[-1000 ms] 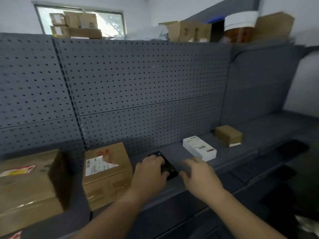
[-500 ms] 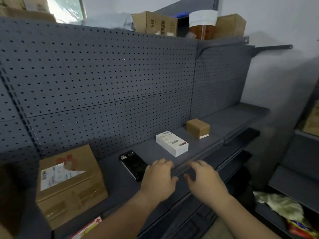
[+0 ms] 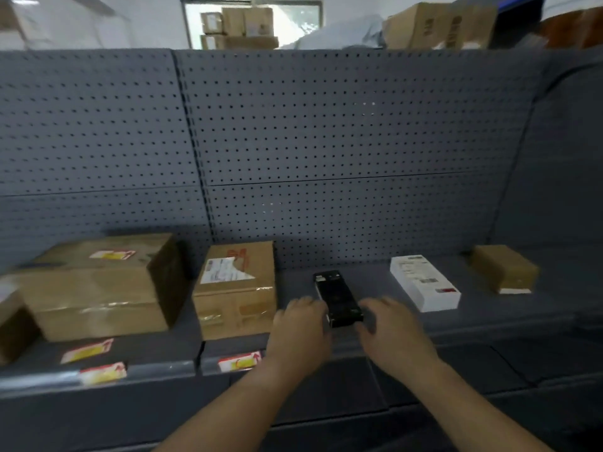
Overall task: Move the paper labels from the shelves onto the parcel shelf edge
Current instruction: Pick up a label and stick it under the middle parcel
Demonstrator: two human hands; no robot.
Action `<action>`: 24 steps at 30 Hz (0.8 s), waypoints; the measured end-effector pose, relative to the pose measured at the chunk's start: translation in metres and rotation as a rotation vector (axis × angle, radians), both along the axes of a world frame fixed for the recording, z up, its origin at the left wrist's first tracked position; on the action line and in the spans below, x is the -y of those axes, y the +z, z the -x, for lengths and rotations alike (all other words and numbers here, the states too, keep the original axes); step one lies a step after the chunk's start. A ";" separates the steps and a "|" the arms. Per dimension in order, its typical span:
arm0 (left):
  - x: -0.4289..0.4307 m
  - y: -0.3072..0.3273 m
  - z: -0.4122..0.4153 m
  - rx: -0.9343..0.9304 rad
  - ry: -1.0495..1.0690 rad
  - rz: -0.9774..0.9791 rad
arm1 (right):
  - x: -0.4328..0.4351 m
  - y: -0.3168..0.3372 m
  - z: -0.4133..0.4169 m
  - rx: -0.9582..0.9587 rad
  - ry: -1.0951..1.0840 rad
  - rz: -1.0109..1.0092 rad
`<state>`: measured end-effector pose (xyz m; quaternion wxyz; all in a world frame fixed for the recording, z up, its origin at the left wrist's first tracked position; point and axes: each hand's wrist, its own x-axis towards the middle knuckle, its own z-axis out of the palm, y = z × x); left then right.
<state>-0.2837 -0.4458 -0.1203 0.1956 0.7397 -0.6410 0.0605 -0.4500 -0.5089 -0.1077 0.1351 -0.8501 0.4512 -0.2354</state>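
Observation:
Red, yellow and white paper labels sit along the grey shelf's front edge (image 3: pixel 326 360): one label (image 3: pixel 239 362) just left of my left wrist, another (image 3: pixel 102 373) further left, and a third (image 3: pixel 86 350) lying on the shelf behind it. A similar label (image 3: pixel 112 254) is on top of the big cardboard parcel (image 3: pixel 98 288). My left hand (image 3: pixel 300 327) and my right hand (image 3: pixel 391 331) rest palm down on the shelf on either side of a small black box (image 3: pixel 337 300). Both have loosely bent fingers, the left fingertips touch the box's near end, and no label shows in either hand.
A medium cardboard parcel (image 3: pixel 235 288) with a torn shipping label stands left of the black box. A white box (image 3: pixel 424 282) and a small brown parcel (image 3: pixel 504 269) lie to the right. Grey pegboard (image 3: pixel 326 141) backs the shelf, with more boxes on top.
The view has swung back to the left, bringing the big parcel and the edge labels into sight. My hands have moved from the shelf's front edge to both sides of the black box.

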 end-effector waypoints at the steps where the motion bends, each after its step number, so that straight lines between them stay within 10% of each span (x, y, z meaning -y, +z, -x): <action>1: -0.010 0.000 -0.006 0.002 0.045 -0.003 | -0.003 -0.001 -0.009 0.015 0.050 0.000; 24: -0.287 0.009 -0.172 0.034 0.497 0.097 | -0.214 0.006 -0.219 0.061 0.515 0.039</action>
